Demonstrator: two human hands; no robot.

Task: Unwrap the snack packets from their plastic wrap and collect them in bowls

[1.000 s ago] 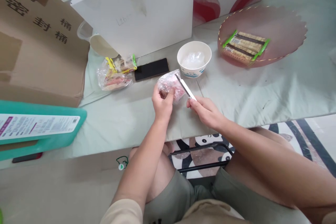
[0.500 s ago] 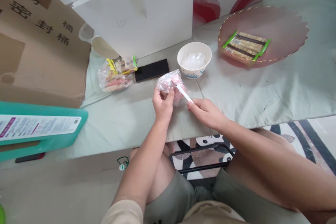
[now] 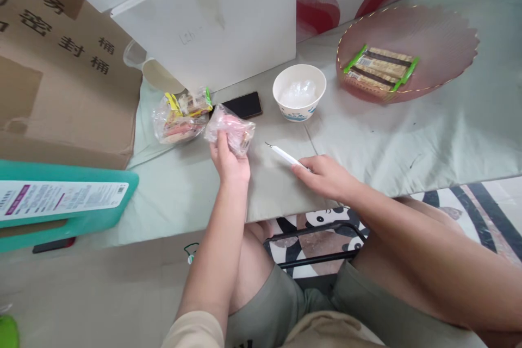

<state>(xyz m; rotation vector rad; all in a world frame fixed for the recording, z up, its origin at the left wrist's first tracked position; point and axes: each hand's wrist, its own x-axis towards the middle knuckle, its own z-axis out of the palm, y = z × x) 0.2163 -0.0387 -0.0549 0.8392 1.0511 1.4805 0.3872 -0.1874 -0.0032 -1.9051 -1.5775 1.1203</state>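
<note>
My left hand is closed on a crinkled clear plastic bag with something pink inside. It holds the bag in front of the black phone, covering part of it. In my right hand is a slim white-handled tool with a thin dark metal tip pointing left; its exact kind is unclear. The tip is apart from the bag. Beyond my hands stands a white paper bowl with clear crumpled plastic in it. Left of the bag lie a second clear bag and yellow-green snack wrappers.
A pink scalloped bowl at the right holds green-ended snack packs. White, red-and-white and brown cardboard boxes line the back and left. A teal container stands at the table's left edge.
My left hand has moved left with the plastic bag, away from the tool's tip and in front of the phone. My right hand has stayed nearly in place, still holding the tool.
</note>
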